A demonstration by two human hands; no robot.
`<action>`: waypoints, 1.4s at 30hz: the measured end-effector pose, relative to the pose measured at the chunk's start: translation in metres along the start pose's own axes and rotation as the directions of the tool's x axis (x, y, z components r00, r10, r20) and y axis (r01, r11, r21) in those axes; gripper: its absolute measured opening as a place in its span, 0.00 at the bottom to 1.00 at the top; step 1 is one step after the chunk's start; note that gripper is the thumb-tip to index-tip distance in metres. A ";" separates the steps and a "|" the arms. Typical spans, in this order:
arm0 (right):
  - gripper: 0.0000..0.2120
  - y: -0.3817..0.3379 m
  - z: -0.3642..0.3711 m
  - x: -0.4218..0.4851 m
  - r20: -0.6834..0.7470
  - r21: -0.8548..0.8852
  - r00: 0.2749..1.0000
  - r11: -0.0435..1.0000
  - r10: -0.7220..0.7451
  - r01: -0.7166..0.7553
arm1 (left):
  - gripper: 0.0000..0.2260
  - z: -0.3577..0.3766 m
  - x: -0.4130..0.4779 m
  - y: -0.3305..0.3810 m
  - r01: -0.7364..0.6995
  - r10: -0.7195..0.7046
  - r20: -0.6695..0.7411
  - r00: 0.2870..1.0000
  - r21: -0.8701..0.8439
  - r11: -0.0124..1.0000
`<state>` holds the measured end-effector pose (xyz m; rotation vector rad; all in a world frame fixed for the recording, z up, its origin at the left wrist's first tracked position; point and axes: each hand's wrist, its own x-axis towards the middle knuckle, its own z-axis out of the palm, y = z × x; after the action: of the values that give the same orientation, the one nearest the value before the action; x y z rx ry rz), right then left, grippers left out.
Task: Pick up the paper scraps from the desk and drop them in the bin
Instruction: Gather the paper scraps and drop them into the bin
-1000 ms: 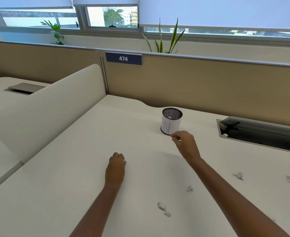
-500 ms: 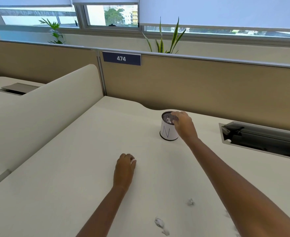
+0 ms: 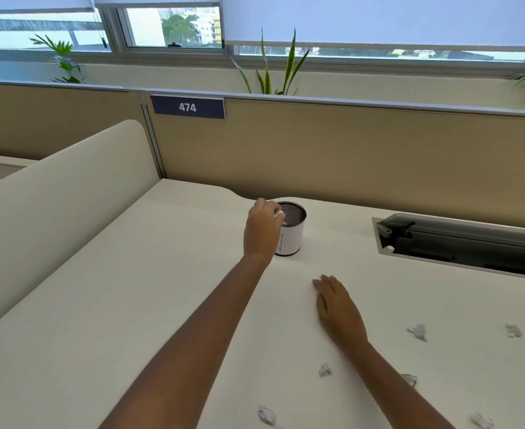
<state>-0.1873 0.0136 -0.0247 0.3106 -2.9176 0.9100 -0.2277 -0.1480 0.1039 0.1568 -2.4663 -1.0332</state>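
Head view: left hand (image 3: pixel 262 230) pinches a paper scrap (image 3: pixel 279 215) over the rim of the bin (image 3: pixel 293 236), not yet dropped; right hand (image 3: pixel 338 308) rests flat and empty on the desk (image 3: pixel 162 305). About six scraps (image 3: pixel 325 370) lie nearer, so much is left

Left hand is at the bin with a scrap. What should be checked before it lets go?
1. Scrap pinched in the left hand: ok.
2. Scrap over the mouth of the bin: cannot tell; it sits at the left rim.
3. Bin upright on the desk: ok.
4. Right hand free, flat on the desk: ok.
5. Desk free of loose scraps: not ok; several lie around the right hand.
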 end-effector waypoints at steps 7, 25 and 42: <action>0.17 0.002 0.002 -0.002 -0.055 0.000 0.998 1.000 -0.005 0.005 | 0.09 0.024 0.023 0.010 0.043 -0.051 0.084 0.995 0.091 0.995; 0.15 0.002 -0.009 -0.020 -0.087 0.186 0.993 0.980 0.085 -0.068 | 0.15 0.000 -0.133 -0.081 0.143 -0.142 0.023 0.990 -0.043 0.989; 0.16 -0.020 -0.019 -0.107 0.065 0.116 0.998 0.993 0.006 -0.014 | 0.19 -0.006 -0.200 -0.083 -0.010 -0.066 0.174 0.983 0.404 0.915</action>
<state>-0.0789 0.0269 -0.0117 0.3388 -2.9318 1.0950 -0.0532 -0.1560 -0.0247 0.2360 -2.8303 -0.5521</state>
